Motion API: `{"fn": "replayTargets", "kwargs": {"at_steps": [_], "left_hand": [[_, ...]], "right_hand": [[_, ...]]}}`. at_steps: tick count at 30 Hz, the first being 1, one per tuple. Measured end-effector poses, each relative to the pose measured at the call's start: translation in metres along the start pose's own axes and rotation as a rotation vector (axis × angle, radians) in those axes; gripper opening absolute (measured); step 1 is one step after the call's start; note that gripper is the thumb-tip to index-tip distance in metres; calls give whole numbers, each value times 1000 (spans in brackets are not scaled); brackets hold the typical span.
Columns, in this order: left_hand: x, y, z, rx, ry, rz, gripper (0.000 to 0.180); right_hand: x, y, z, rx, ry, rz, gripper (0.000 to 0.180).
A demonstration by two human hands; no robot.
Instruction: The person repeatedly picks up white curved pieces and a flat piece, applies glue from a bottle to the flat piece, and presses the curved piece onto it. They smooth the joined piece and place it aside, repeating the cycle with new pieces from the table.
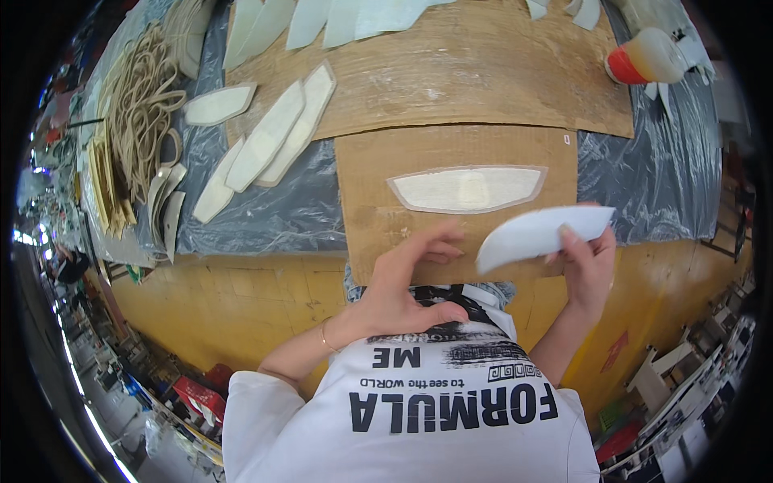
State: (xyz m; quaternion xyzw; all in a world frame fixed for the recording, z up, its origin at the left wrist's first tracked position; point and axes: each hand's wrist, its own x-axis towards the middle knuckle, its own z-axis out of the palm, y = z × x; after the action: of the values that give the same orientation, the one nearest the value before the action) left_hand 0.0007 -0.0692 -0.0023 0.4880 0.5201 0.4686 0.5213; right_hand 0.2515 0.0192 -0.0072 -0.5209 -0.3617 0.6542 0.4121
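My right hand holds a white, leaf-shaped flat piece by its right end, lifted just above the near edge of a brown cardboard sheet. My left hand hovers beside the piece's left tip with fingers spread and holds nothing. On the cardboard lies another leaf-shaped piece, white with a grey border, just beyond both hands.
Several more white leaf-shaped pieces lie on grey plastic sheeting to the left and along the far edge. A pile of tan cords sits far left. A glue bottle with a red cap lies at the far right.
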Motion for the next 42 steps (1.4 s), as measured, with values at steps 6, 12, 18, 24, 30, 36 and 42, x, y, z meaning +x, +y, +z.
{"fn": "replayTargets", "kwargs": {"at_steps": [6, 12, 18, 24, 30, 36, 42], "left_hand": [[-5, 3, -5, -164, 88, -271, 33], [0, 8, -11, -21, 116, -236, 23], [2, 5, -45, 74, 234, -200, 13], [32, 14, -109, -290, 155, -131, 10], [44, 33, -99, 740, -240, -156, 40], [34, 28, -90, 1000, -441, -135, 63], [29, 15, -99, 874, -406, -85, 63]], "right_hand": [[-13, -8, 29, -130, -157, 63, 28], [-11, -10, 23, -163, -173, 37, 29], [6, -23, 0, -64, -268, -201, 40], [91, -67, -12, -608, 414, -644, 79], [200, -87, -20, -905, 656, -817, 88], [232, -73, -66, -343, 679, -516, 46], [210, -93, -123, 557, 376, -362, 39]]}}
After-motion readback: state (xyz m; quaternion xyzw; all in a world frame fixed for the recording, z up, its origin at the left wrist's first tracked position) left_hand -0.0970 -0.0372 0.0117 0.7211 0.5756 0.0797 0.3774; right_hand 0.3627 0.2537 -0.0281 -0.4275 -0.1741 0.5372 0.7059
